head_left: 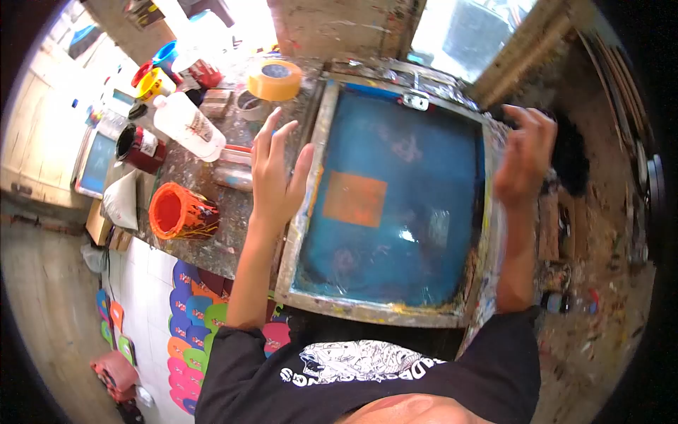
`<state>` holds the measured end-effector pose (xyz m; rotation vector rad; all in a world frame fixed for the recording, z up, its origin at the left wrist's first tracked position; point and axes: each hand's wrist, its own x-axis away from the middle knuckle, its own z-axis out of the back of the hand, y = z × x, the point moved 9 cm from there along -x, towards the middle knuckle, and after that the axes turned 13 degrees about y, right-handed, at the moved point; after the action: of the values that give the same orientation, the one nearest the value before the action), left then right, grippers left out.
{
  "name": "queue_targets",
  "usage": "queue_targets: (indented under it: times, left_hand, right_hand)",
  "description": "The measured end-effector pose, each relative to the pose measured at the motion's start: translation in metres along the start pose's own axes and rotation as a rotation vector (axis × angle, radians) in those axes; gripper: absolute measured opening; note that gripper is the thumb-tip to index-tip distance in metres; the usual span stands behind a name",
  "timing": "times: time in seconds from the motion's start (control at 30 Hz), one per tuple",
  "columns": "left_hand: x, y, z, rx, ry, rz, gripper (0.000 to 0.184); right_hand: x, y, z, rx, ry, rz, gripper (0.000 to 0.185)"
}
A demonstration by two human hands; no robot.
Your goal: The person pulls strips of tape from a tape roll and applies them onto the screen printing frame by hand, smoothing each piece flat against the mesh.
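A wooden screen-printing frame with blue mesh lies in front of me. An orange rectangle shows on the left part of the mesh. At its upper edge sits a metal clamp. My left hand is raised by the frame's left side, fingers apart and holding nothing. Over the right side hovers my right hand, its fingers loosely bent and slightly blurred, with nothing visible in it.
Left on the stained table stand an open orange paint tub, a dark red jar, a white bottle and a yellow tape roll. Colourful printed pieces lie below at left. A wooden post rises at back right.
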<state>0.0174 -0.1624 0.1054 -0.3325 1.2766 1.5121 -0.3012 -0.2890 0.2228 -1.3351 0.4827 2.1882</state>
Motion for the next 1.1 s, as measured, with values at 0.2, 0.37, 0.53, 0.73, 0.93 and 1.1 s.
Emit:
queue_targets:
  times: [0.2, 0.37, 0.53, 0.73, 0.93, 1.1]
  left_hand:
    - [-0.062, -0.122, -0.084, -0.369, -0.093, -0.062, 0.057]
    - [-0.097, -0.165, -0.144, -0.776, -0.443, -0.205, 0.057]
    - [-0.093, -0.147, -0.114, -0.432, -0.364, -0.185, 0.048]
    - [-0.013, -0.005, -0.016, 0.266, -0.231, 0.09, 0.046]
    - [0.09, 0.068, 0.023, 0.591, -0.198, 0.213, 0.047]
    - [0.144, 0.095, 0.047, 0.663, -0.186, 0.319, 0.048]
  right_hand:
    - [0.03, 0.203, -0.144, 0.77, -0.78, -0.296, 0.088]
    - [0.029, 0.105, -0.203, 0.239, -0.741, -0.283, 0.081]
    - [0.036, 0.006, -0.191, -0.247, -0.709, -0.144, 0.075]
    - [0.01, -0.085, -0.109, -0.714, -0.407, -0.356, 0.076]
    - [0.042, -0.149, -0.033, -0.705, -0.304, -0.4, 0.092]
    - [0.079, -0.169, 0.007, -0.635, -0.331, -0.424, 0.088]
